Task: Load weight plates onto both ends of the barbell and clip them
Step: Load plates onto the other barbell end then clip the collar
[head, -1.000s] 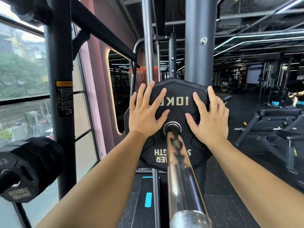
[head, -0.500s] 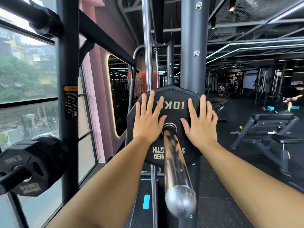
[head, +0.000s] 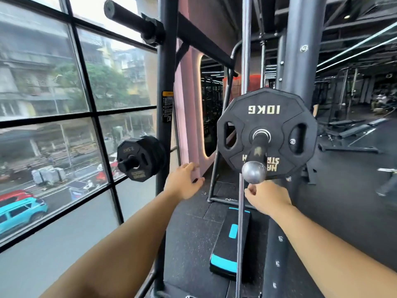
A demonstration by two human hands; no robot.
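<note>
Listing this end of the bar as it stands: one black twelve-sided rubber 10 kg weight plate [head: 267, 134], right of centre in the frame, seated on the chrome barbell sleeve [head: 258, 150] and apparently pushed well in, with the sleeve's rounded steel end [head: 254, 172] projecting toward me so a length of bare sleeve is left free outboard, which I judge is where a clip belongs. No clip is visible on the sleeve or in either hand. My left hand [head: 185, 183], lower centre, is empty, fingers spread and loose, reaching toward the left side of the frame where a stack of small black 2.5 kg plates [head: 139, 161] hangs on a storage peg of the dark steel rack upright [head: 165, 125]; I judge the reach is for a further plate or a collar, though I cannot tell which. My right hand [head: 267, 197], just beneath the sleeve end, is loosely curled with fingertips pinched, holding nothing I can see and not touching the steel. A black and turquoise aerobic step [head: 229, 244] lies on the rubber floor, lower centre, clear of my arms.
</note>
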